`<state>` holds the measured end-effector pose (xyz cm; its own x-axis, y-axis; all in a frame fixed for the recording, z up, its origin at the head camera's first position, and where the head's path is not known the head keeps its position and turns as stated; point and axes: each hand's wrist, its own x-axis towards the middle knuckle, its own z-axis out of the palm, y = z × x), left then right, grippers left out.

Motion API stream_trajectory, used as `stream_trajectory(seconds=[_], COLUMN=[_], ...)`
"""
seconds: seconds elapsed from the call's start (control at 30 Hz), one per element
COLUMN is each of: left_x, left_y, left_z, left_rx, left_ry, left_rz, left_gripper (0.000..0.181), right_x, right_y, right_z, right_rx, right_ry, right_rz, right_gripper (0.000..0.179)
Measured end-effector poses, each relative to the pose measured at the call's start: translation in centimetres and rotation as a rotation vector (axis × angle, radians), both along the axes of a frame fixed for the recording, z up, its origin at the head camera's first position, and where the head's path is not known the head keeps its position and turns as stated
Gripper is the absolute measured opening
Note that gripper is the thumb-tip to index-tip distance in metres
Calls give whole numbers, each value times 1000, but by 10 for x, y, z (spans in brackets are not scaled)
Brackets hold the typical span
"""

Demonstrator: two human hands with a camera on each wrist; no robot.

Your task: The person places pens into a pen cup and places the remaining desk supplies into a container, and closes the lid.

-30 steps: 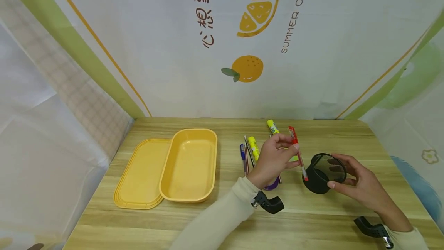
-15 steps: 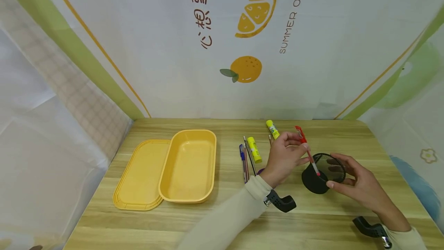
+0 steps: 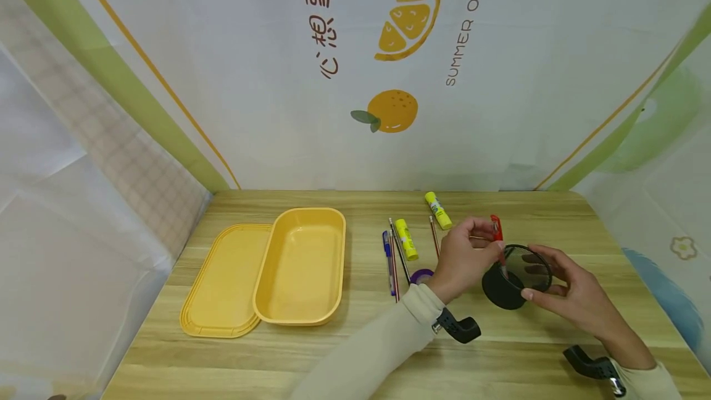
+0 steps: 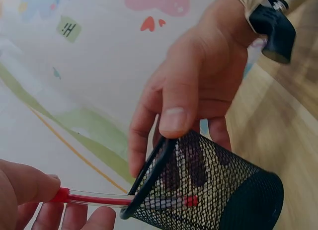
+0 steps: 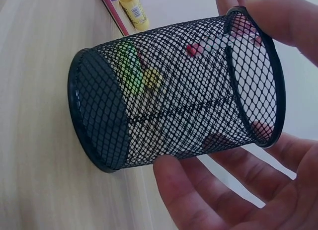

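Observation:
My left hand (image 3: 465,259) pinches a red gel pen (image 3: 497,228) near its capped end. In the left wrist view the clear barrel of the pen (image 4: 99,198) passes over the rim, and its red tip shows through the mesh inside the cup. A black mesh pen cup (image 3: 502,286) is tilted, its mouth toward me and to the right. My right hand (image 3: 577,292) grips the cup by its rim and side, with the thumb at the rim. Through the right wrist view's mesh cup (image 5: 174,91) the pen's red tip appears near the mouth.
Left of the hands lie a blue pen (image 3: 387,258), several pencils (image 3: 435,234), two yellow glue sticks (image 3: 407,239) and a purple tape roll (image 3: 422,276). A yellow box (image 3: 302,264) overlaps its lid (image 3: 222,283) farther left on the wooden table.
My left hand has moved right and brought the red gel pen from beside the cup into its mouth. The right hand and cup have stayed almost still.

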<state>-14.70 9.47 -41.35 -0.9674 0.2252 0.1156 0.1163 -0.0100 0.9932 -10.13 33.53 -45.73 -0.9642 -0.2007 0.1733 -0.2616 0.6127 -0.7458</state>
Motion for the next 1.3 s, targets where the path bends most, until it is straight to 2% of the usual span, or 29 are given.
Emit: stream_trajectory(seconds=[0.4, 0.7, 1.1, 1.3], left_x=[-1, -3, -4, -5], left_y=[-1, -1, -1, -9], left_z=[-9, -15, -18, -18], left_rx=[-118, -109, -99, -89], left_ry=[58, 79, 63, 59], left_rz=[-20, -22, -12, -3], left_gripper=[16, 17, 16, 17], right_x=[1, 1, 1, 1], right_y=[-2, -3, -2, -3], right_z=[2, 2, 1, 1], right_rx=[2, -9, -18, -22], right_ry=[9, 16, 11, 10], right_rz=[4, 10, 12, 14], right_gripper=[82, 83, 83, 83])
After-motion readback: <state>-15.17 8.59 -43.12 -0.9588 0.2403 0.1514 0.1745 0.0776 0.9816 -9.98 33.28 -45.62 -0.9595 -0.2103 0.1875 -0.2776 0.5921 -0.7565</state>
